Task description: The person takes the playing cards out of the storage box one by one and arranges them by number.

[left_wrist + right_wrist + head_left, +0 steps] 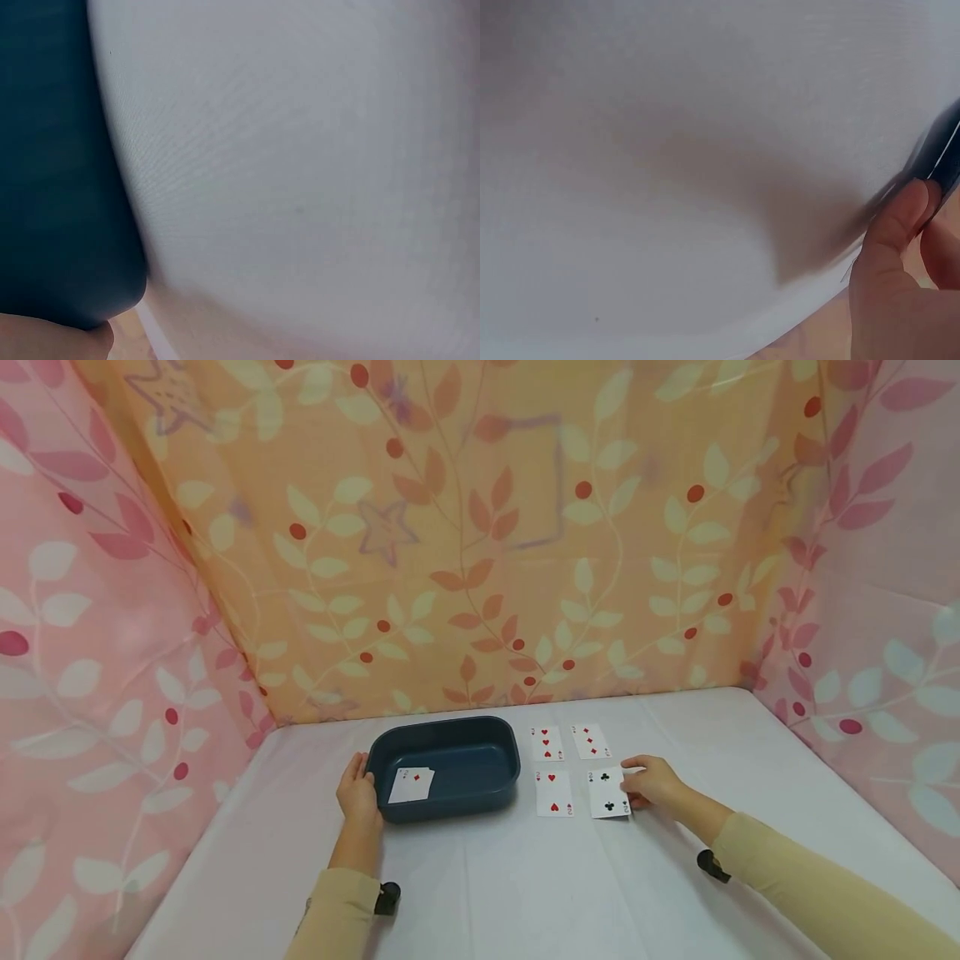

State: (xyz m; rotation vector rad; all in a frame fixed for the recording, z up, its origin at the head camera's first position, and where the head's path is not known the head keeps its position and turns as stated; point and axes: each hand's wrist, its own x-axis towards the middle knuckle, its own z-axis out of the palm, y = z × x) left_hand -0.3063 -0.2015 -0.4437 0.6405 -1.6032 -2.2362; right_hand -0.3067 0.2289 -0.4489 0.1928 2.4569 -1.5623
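At its left end, my left hand (pixel 358 793) holds the dark blue rectangular tray (pixel 450 810), with the thumb near the rim; the left wrist view catches the tray's wall (pixel 52 165) and part of that hand (pixel 52 337). Inside the tray, a two of diamonds (pixel 410 786) lies face up on what looks like another card. My right hand (pixel 656 783) pinches the right edge of a two of clubs (pixel 606 795). Seen almost edge-on in the right wrist view, the card sits between thumb (pixel 900 217) and fingers.
Near the two of clubs, a two of hearts (pixel 553 795), a three of hearts (pixel 546 744) and a three of diamonds (pixel 591 742) lie face up. They rest on a white-covered table (pixel 510 893), enclosed by patterned cloth walls (pixel 480 635) at the back and sides.
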